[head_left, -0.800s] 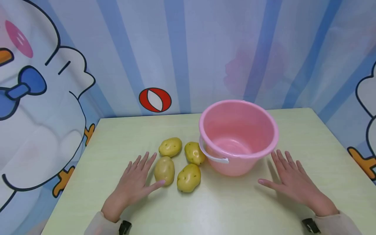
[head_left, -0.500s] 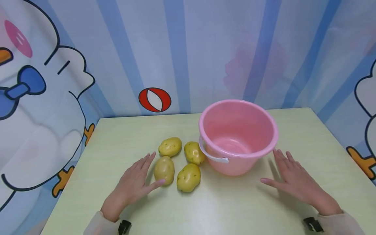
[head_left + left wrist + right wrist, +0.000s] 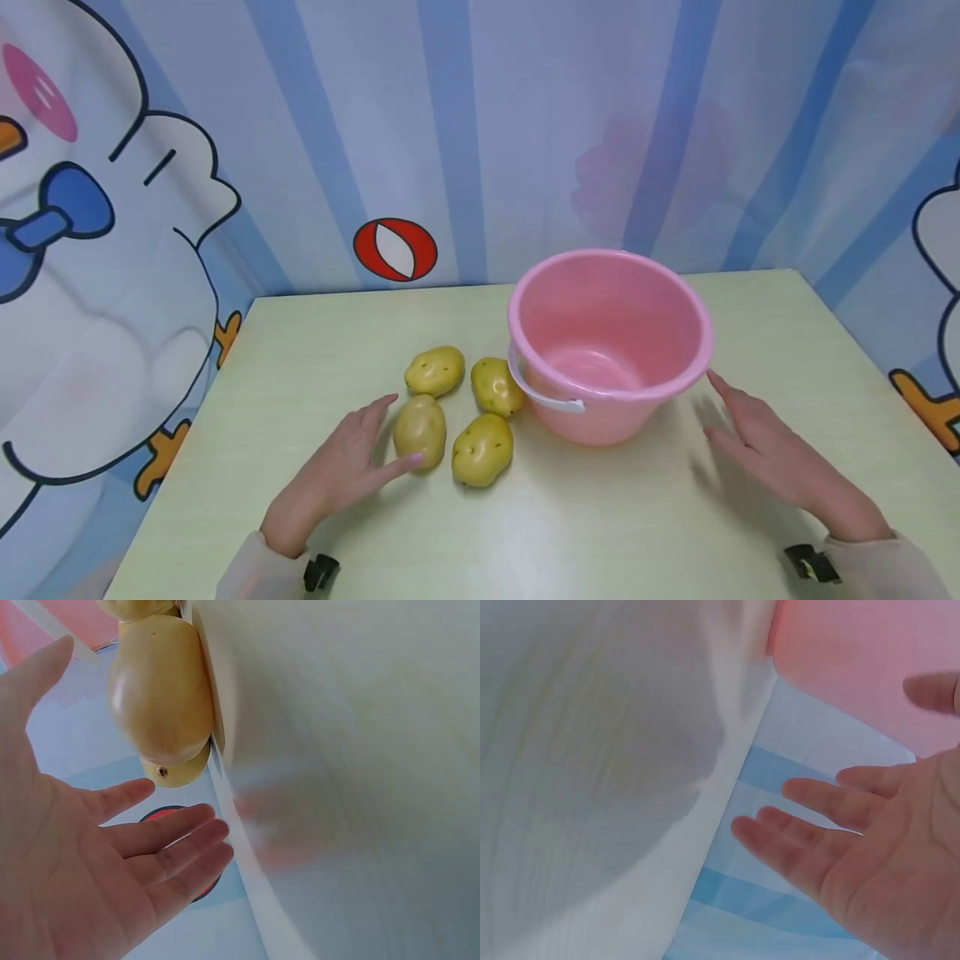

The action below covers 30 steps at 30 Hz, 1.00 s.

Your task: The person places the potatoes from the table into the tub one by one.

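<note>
Several yellow potatoes lie in a cluster left of a pink bucket. My left hand is beside the nearest-left potato, palm toward it, thumb tip overlapping its lower edge in the head view. In the left wrist view that potato stands beyond the spread thumb and loosely extended fingers. Another potato lies just right of it, with a back potato and one more potato against the bucket's side. My right hand, holding nothing, hovers right of the bucket with fingers extended, fingertips close to its rim.
The bucket's white handle hangs down on its left side, over the nearest potato. A pale wooden table carries everything. Behind it hangs a blue striped curtain with cartoon prints.
My right hand has shifted a little right and turned onto its edge, its palm now facing the bucket. The left hand has turned slightly the same way. Potatoes and bucket stay put.
</note>
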{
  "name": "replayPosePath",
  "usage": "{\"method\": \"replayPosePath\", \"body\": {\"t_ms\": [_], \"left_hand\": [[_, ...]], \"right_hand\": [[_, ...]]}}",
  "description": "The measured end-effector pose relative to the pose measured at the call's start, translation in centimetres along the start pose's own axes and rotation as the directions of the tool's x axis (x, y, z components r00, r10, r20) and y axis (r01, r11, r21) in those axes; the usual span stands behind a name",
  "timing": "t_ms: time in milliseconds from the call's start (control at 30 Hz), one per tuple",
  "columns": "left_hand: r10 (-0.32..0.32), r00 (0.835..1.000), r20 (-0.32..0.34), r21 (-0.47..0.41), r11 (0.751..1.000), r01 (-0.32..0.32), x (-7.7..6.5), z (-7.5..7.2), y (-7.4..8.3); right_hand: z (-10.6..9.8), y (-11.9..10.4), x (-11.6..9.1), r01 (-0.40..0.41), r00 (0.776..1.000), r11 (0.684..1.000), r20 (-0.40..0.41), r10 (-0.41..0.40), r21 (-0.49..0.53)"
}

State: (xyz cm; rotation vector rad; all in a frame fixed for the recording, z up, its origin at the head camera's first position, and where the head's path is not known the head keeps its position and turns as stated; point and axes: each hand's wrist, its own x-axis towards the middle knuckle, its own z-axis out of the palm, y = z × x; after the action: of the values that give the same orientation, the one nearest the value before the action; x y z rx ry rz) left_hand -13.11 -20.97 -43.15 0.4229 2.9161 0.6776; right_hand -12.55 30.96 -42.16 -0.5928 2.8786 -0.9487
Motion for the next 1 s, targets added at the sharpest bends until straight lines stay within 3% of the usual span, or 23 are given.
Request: {"method": "replayPosePath", "body": {"t_ms": [133, 433, 567, 733, 1000], "left_hand": [[-0.034, 0.999, 0.026, -0.039, 0.999, 0.035, 0.1, -0.1, 0.1], [-0.034, 0.999, 0.032, -0.079, 0.996, 0.037, 0.2, 0.2, -0.1], [-0.033, 0.999, 0.027, -0.086, 0.996, 0.035, 0.3, 0.2, -0.1], [-0.023, 0.999, 0.029, -0.102, 0.994, 0.026, 0.5, 0.4, 0.1], [-0.027, 0.999, 0.024, -0.092, 0.995, 0.03, 0.9, 0.6, 0.2]], "right_hand": [[-0.6, -0.2, 0.2, -0.002, 0.998, 1.0, -0.067, 0.004, 0.023], [-1.8, -1.4, 1.2, -0.008, 0.976, 1.0, -0.216, 0.012, 0.019], [-2.5, -1.7, 2.3, -0.021, 0.963, 0.983, -0.26, 0.068, 0.18], [-3.5, -2.3, 3.7, -0.045, 0.952, 0.915, -0.261, 0.161, 0.401], [-4.4, -3.4, 5.2, -0.035, 0.945, 0.89, -0.276, 0.178, 0.454]]}}
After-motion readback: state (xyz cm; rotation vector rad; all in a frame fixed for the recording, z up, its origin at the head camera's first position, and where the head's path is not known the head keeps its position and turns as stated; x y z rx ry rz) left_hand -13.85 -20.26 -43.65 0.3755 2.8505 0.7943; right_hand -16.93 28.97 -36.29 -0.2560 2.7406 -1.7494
